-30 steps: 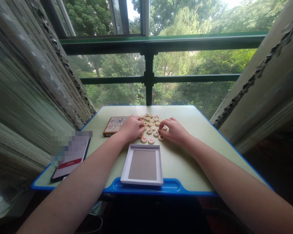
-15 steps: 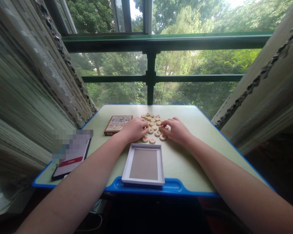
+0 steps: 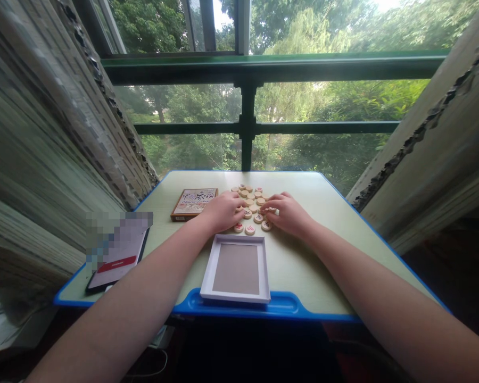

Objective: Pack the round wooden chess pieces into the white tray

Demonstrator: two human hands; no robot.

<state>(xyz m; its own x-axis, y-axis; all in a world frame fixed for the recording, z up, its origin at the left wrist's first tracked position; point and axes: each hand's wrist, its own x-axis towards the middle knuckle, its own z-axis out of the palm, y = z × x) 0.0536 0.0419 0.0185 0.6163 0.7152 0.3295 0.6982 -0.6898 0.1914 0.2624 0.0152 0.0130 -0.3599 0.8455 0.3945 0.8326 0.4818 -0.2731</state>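
Note:
Several round wooden Chinese chess pieces (image 3: 258,218) lie in a loose cluster on the table, some showing red or black characters, others blank on top. My left hand (image 3: 227,209) rests at the cluster's left side, fingers slightly bent and apart against the pieces. From the right, my right hand (image 3: 286,211) touches the cluster with curved, parted fingers. Both hands partly cover the pieces beneath them. Nearer me lies an open white box tray (image 3: 206,276) with a grey-brown bottom. Left of my left hand is the printed Chinese chess box (image 3: 193,202).
A tablet or phone (image 3: 122,254) lies at the table's left edge, partly blurred out. The pale table (image 3: 315,282) has a blue rim and a blue front groove (image 3: 285,303). Curtains (image 3: 35,133) hang on both sides; behind stands a green window rail (image 3: 303,69).
Both hands stay around the cluster with small finger movements. My left fingers reach a little further forward over the pieces. The pieces look almost unmoved.

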